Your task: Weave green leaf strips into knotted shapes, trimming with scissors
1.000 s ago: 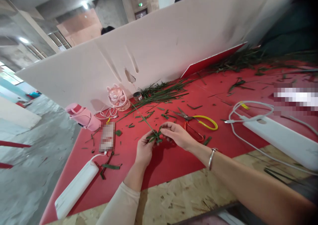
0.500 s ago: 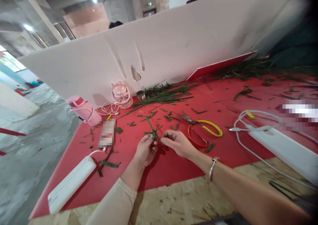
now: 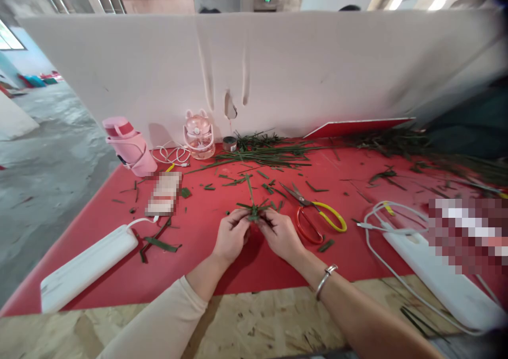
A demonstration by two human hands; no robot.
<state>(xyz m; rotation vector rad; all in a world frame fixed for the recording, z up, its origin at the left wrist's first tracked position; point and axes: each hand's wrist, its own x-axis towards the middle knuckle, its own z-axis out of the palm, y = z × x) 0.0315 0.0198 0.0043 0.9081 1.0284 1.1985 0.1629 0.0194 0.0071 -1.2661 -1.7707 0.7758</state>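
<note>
Green leaf strips, gathered in a small spiky bundle [image 3: 254,214], sit between both hands in the head view. Fingers of the bare left hand [image 3: 231,236] and bare right hand [image 3: 282,235] pinch it from opposite sides. A light, steady pinch near its middle should keep strips from slipping. Red-and-yellow-handled metal scissors [image 3: 305,202] crowd the right; more red tabletop [image 3: 194,248] opens leftward, ending nearby at pale chipboard [image 3: 254,322].

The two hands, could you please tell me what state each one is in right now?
Left hand: closed, pinching the bunched green strips.
Right hand: closed, pinching the bunched green strips.
</note>
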